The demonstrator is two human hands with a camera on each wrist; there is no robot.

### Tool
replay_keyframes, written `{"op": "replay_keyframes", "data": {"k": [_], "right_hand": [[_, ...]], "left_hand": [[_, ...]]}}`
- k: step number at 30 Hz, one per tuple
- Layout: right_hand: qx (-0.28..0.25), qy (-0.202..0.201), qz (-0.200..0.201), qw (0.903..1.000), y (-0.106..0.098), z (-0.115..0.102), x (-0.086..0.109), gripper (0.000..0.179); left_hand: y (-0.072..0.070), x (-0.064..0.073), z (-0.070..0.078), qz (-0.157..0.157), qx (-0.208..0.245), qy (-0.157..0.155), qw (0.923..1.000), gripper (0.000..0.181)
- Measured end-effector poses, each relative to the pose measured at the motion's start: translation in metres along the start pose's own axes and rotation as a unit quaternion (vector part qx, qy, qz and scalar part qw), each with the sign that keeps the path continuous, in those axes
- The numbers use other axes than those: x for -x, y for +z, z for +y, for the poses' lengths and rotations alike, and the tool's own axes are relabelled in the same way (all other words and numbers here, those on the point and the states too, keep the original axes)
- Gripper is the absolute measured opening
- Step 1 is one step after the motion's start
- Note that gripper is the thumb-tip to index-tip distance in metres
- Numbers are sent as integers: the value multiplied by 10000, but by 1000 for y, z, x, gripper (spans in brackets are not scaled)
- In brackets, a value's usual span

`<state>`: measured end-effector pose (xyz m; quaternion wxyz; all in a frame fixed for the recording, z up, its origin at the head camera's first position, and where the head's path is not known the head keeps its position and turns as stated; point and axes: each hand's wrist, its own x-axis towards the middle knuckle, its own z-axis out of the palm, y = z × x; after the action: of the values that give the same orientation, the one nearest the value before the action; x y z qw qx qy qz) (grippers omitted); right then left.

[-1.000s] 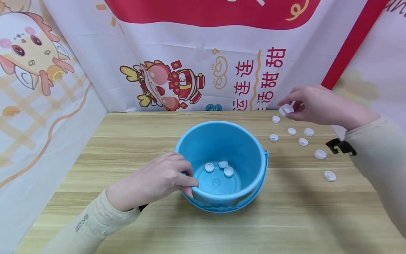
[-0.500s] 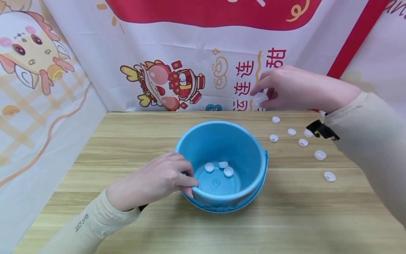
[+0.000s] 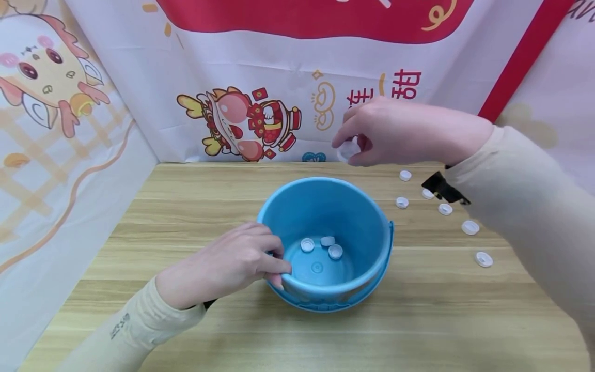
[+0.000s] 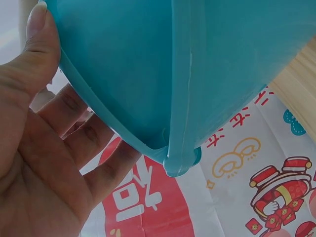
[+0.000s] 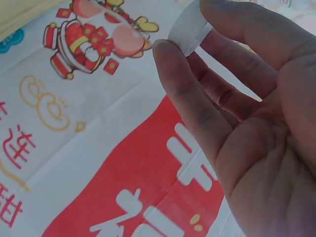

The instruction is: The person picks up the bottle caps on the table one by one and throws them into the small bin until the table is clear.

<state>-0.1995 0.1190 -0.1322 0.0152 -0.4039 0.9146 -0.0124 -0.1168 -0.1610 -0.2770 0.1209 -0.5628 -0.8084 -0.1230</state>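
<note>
A blue bucket (image 3: 325,188) stands on the wooden table, its handle folded down along the near side. My left hand (image 3: 232,263) grips the bucket's rim at the near left, thumb and fingers on either side of the wall, as the left wrist view (image 4: 49,133) also shows. Inside, on the bottom, lie three white bottle caps (image 3: 335,252). Above and behind the bucket's far right rim, my right hand (image 3: 390,132) pinches another white bottle cap (image 3: 348,150) between thumb and fingertips. That pinched cap (image 5: 190,29) looks translucent in the right wrist view.
Several white caps (image 3: 470,227) lie scattered on the table (image 3: 441,320) to the right of the bucket, some under the right forearm. A printed cloth (image 3: 260,57) hangs behind the table, and another covers the left side.
My right hand has carried its cap leftward from over the scattered caps to near the bucket's far side. The left hand and bucket have stayed in place.
</note>
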Motion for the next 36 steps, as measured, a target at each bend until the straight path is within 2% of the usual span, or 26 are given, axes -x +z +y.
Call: {"op": "replay_keyframes", "data": {"k": [7, 16, 25, 36], "right_hand": [[-23, -228, -47, 9997, 5, -10, -7, 43], [-87, -250, -218, 9994, 8, -16, -11, 43], [-97, -439, -299, 9985, 9, -21, -12, 43], [-231, -393, -491, 9978, 11, -24, -13, 42]], "left_hand": [[-1, 0, 0, -34, -1, -32, 10000, 29], [0, -1, 0, -9, -71, -17, 10000, 28], [-1, -1, 0, -19, -138, 29, 9999, 26], [0, -2, 0, 5, -193, 102, 9998, 25]]}}
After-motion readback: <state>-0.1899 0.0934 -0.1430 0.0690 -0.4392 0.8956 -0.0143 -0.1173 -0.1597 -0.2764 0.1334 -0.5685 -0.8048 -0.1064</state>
